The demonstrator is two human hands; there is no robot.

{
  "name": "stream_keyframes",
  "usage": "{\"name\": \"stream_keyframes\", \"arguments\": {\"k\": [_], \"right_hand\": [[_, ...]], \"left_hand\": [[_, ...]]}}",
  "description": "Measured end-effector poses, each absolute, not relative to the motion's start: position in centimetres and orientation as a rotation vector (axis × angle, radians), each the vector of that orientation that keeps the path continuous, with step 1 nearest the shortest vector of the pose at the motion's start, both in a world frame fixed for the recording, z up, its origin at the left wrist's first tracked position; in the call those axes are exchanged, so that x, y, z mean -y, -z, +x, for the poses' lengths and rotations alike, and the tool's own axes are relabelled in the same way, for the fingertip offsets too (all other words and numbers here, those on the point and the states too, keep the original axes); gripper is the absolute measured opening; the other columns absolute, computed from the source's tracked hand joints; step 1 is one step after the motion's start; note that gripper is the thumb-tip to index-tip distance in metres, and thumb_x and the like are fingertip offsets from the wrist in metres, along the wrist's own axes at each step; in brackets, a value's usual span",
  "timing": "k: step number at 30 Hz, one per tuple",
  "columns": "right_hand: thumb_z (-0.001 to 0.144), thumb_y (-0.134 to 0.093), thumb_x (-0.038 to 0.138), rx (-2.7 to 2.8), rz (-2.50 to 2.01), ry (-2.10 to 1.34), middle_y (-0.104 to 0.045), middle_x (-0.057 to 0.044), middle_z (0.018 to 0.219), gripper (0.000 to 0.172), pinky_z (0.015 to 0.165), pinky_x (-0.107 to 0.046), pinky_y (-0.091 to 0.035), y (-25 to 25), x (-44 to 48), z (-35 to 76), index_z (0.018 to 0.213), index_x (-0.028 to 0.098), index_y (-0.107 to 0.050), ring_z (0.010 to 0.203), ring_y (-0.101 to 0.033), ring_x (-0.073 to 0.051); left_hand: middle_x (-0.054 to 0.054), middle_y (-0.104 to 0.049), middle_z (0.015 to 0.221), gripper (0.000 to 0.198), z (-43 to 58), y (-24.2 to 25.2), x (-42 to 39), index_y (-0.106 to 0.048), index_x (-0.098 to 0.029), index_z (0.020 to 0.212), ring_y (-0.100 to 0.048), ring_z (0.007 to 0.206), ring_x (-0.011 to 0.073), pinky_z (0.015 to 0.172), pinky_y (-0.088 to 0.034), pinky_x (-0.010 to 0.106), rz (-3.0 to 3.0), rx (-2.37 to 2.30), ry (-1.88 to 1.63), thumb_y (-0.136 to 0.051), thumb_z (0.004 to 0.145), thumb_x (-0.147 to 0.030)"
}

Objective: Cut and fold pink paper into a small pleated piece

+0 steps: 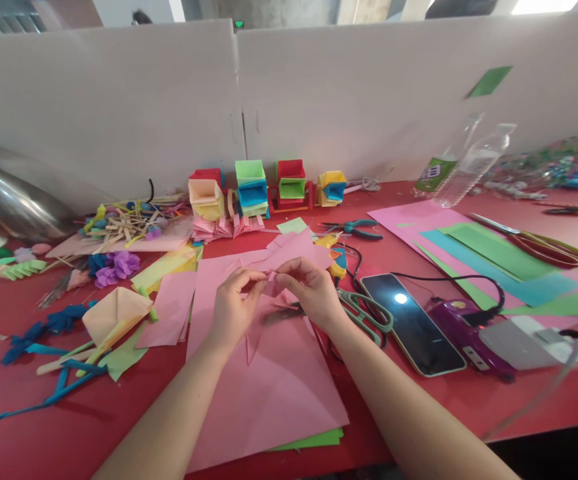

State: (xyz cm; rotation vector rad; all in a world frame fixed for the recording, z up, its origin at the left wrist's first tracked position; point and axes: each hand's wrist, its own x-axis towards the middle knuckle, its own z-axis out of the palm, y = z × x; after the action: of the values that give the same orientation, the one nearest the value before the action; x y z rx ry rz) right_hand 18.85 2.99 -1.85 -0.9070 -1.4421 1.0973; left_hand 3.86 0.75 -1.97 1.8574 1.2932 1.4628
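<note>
My left hand (233, 305) and my right hand (309, 291) meet above a stack of pink paper sheets (269, 387) on the red table (29, 427). Both pinch a small folded pink paper piece (271, 287) between thumb and fingers. A narrow point of that piece hangs down between my wrists. Green-handled scissors (366, 313) lie just right of my right hand.
A phone (411, 323), a purple glue gun (461, 333) and cable lie to the right. Coloured paper sheets (499, 263), large scissors (539, 243) and plastic bottles (469, 167) sit far right. Folded paper boxes (251, 187) line the white partition. Paper flowers and sticks (119, 227) clutter the left.
</note>
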Motion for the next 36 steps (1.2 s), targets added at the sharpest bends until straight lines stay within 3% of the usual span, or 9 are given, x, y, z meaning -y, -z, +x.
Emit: {"name": "stream_keyframes", "arguments": {"k": [17, 24, 30, 36], "right_hand": [[0.071, -0.065, 0.029, 1.412, -0.940, -1.171, -0.061, 0.000, 0.070, 0.013, 0.065, -0.027, -0.045, 1.91, -2.99, 18.94, 0.073, 0.017, -0.060, 0.064, -0.056, -0.012], [0.070, -0.066, 0.029, 1.291, -0.860, -1.221, -0.057, 0.002, 0.065, 0.014, 0.062, -0.025, -0.043, 1.71, -3.13, 18.79, 0.069, 0.017, -0.058, 0.061, -0.053, -0.011], [0.071, -0.066, 0.028, 1.271, -0.879, -1.229, -0.056, 0.003, 0.064, 0.013, 0.061, -0.025, -0.042, 1.92, -3.27, 18.85, 0.070, 0.017, -0.058, 0.061, -0.052, -0.010], [0.071, -0.067, 0.029, 1.335, -0.871, -1.202, -0.061, 0.001, 0.071, 0.014, 0.063, -0.026, -0.044, 1.82, -3.02, 18.85, 0.074, 0.018, -0.059, 0.066, -0.056, -0.012]], "left_hand": [[0.003, -0.060, 0.086, 0.007, 4.07, 1.93, -0.62, -0.063, -0.018, 0.080, -0.060, 0.081, 0.0137, 0.074, -0.049, 0.025, 1.862, -1.236, -1.437, -0.056, 0.081, -0.021], [0.005, -0.063, 0.094, 0.007, 4.11, 2.36, -0.66, -0.055, -0.018, 0.084, -0.062, 0.088, 0.0156, 0.079, -0.050, 0.030, 1.765, -1.238, -1.450, -0.059, 0.080, -0.023], [0.001, -0.061, 0.078, 0.003, 3.87, 2.23, -0.82, -0.058, -0.018, 0.077, -0.061, 0.076, 0.0138, 0.072, -0.050, 0.027, 1.888, -1.303, -1.471, -0.060, 0.079, -0.019], [0.000, -0.060, 0.076, 0.004, 3.86, 2.32, -0.99, -0.058, -0.018, 0.076, -0.059, 0.072, 0.0121, 0.069, -0.048, 0.024, 1.890, -1.314, -1.475, -0.059, 0.080, -0.016]]}}
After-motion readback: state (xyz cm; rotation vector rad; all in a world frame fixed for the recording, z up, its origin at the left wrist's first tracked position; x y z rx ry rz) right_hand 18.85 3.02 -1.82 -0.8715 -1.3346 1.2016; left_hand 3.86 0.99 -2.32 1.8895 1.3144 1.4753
